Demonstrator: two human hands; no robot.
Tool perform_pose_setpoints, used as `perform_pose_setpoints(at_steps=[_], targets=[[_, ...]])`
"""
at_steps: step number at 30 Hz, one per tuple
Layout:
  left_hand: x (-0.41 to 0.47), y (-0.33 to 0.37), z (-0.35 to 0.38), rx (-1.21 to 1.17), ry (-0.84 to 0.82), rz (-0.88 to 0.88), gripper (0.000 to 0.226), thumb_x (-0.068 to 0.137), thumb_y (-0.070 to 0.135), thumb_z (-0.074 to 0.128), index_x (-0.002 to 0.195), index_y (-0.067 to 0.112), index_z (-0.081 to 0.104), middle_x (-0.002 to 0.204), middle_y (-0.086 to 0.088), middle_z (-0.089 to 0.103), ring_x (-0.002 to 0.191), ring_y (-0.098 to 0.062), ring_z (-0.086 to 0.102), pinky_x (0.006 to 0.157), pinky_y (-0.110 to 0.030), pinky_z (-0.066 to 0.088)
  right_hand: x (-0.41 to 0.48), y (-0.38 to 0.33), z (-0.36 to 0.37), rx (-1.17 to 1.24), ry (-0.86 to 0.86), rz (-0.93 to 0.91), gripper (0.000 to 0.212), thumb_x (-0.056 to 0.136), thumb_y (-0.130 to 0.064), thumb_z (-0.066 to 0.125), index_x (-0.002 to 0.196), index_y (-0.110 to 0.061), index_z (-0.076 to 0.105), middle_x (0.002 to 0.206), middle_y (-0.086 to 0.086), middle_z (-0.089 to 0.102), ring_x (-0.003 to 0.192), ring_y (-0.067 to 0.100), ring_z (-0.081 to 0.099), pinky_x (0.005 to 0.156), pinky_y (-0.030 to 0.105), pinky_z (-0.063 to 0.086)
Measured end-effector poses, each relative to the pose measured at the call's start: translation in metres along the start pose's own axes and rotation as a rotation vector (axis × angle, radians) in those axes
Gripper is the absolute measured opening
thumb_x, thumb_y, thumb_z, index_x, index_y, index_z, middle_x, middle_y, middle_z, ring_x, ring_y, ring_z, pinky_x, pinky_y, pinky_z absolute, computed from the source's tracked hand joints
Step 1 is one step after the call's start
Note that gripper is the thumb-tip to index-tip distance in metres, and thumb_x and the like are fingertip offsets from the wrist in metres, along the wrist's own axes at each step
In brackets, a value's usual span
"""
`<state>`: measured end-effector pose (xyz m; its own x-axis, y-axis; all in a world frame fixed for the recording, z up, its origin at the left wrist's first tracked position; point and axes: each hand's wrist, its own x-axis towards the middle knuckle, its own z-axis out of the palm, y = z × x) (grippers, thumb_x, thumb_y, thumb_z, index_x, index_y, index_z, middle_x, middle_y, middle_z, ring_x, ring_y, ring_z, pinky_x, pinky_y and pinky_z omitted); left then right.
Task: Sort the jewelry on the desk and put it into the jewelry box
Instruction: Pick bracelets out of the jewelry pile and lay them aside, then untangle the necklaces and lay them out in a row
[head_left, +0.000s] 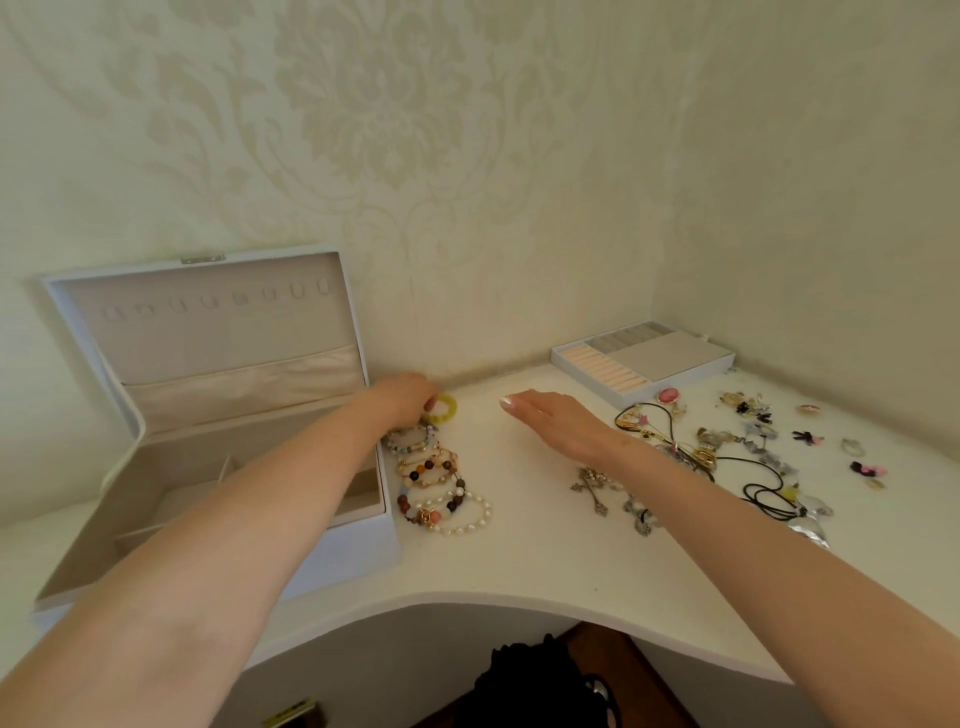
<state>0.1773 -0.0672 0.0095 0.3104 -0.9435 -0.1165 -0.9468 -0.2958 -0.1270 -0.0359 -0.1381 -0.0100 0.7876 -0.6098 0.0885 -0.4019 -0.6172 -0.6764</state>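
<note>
Head view, starting at your left: the jewelry box (358, 545) sits on the tabletop (519, 561) with its lid (208, 332) raised and leaning back against the wall. Its long side runs left to right and the open compartments face up.

Your left hand (402, 397) reaches past the box's far right corner. Its grip is closed, the fingertips curled onto the left edge of a yellow-green bangle (448, 407). The hand is blurred, so you cannot tell whether the bangle lies flat or is lifted. Its opening faces the camera.

Just nearer to you, a row of beaded bracelets (436, 483) lies flat. The row's long axis runs from near to far, close along the box's right wall.

Your right hand (550, 418) is palm down over the tabletop, its grip open and holding nothing, with straight fingers pointing left toward the bangle.

Further right, corded necklaces (675, 441) lie tangled, with small earrings (753, 410) scattered beyond them. A divided tray (670, 387) sits in the far corner, its long side along the wall.
</note>
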Motion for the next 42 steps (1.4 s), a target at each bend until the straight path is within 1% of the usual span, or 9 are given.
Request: perform_pose_setpoints(at_steps=[3,6,13,19,23,28,32,36,42], targets=[[0.009,0.000,0.002,-0.036,0.018,0.021,0.021,0.091,0.005,0.045,0.109,0.006,0.057,0.115,-0.013,0.055,0.102,-0.026,0.053,0.081,-0.030,0.042,-0.006,0.005,0.000,0.015,0.003,-0.018,0.053,0.096,-0.053,0.034,0.133,-0.020,0.052,0.136,-0.002,0.052,0.126,0.017,0.044,0.101,0.029,0.029],[0.014,0.003,0.004,-0.106,0.039,0.048,0.023,0.095,0.019,0.045,0.109,0.006,0.058,0.112,-0.012,0.057,0.094,-0.022,0.052,0.082,-0.032,0.043,-0.010,0.007,0.000,0.013,0.019,-0.040,0.051,0.097,-0.051,0.034,0.130,-0.019,0.055,0.130,-0.002,0.056,0.113,0.009,0.047,0.089,0.024,0.029],[0.020,0.007,0.011,-0.130,0.076,0.024,0.019,0.091,0.033,0.056,0.089,0.015,0.049,0.096,-0.005,0.055,0.084,-0.017,0.048,0.071,-0.027,0.038,-0.012,0.007,0.006,0.066,0.036,-0.069,0.047,0.098,-0.047,0.036,0.128,-0.017,0.057,0.129,-0.003,0.058,0.109,0.006,0.049,0.087,0.020,0.030],[0.020,0.003,0.009,-0.226,0.192,-0.046,0.020,0.091,0.030,0.053,0.101,0.013,0.054,0.099,-0.004,0.060,0.084,-0.017,0.052,0.068,-0.028,0.040,-0.013,0.013,0.006,0.088,0.053,-0.067,0.046,0.097,-0.047,0.039,0.126,-0.018,0.059,0.128,-0.004,0.059,0.116,0.010,0.051,0.091,0.021,0.033],[0.011,-0.009,0.001,-0.047,0.260,-0.038,0.016,0.093,0.028,0.050,0.100,0.013,0.051,0.098,-0.007,0.062,0.084,-0.020,0.053,0.067,-0.029,0.041,-0.014,0.018,0.005,0.110,0.067,-0.069,0.044,0.097,-0.049,0.039,0.123,-0.020,0.061,0.126,-0.007,0.060,0.115,0.009,0.052,0.091,0.021,0.034],[0.002,-0.004,0.001,0.169,0.097,-0.051,0.023,0.093,0.033,0.051,0.104,0.013,0.056,0.105,-0.005,0.061,0.098,-0.022,0.057,0.077,-0.031,0.044,-0.018,0.020,0.004,0.120,0.069,-0.074,0.043,0.097,-0.047,0.040,0.122,-0.019,0.061,0.126,-0.006,0.060,0.113,0.008,0.051,0.090,0.020,0.033],[0.002,0.014,0.001,-0.103,0.179,0.008,0.021,0.093,0.031,0.052,0.103,0.014,0.058,0.107,-0.003,0.061,0.096,-0.019,0.055,0.077,-0.029,0.044,-0.023,0.025,-0.003,0.134,0.097,-0.073,0.037,0.097,-0.041,0.046,0.121,-0.019,0.062,0.125,-0.008,0.061,0.114,0.005,0.052,0.092,0.018,0.034],[-0.009,0.053,0.001,-0.357,0.286,0.139,0.017,0.093,0.030,0.055,0.101,0.016,0.060,0.103,0.004,0.060,0.089,-0.013,0.054,0.079,-0.029,0.046,-0.025,0.031,-0.017,0.154,0.179,-0.056,0.022,0.094,-0.020,0.057,0.113,-0.019,0.067,0.115,-0.005,0.066,0.107,0.008,0.059,0.096,0.024,0.044],[-0.025,0.114,0.003,-0.708,0.257,0.291,0.005,0.086,0.021,0.065,0.087,0.020,0.060,0.094,0.002,0.065,0.082,-0.014,0.057,0.079,-0.029,0.046,-0.038,0.043,-0.047,0.126,0.225,0.029,0.021,0.088,-0.008,0.062,0.102,-0.022,0.070,0.096,-0.003,0.069,0.078,0.006,0.060,0.072,0.019,0.046]])
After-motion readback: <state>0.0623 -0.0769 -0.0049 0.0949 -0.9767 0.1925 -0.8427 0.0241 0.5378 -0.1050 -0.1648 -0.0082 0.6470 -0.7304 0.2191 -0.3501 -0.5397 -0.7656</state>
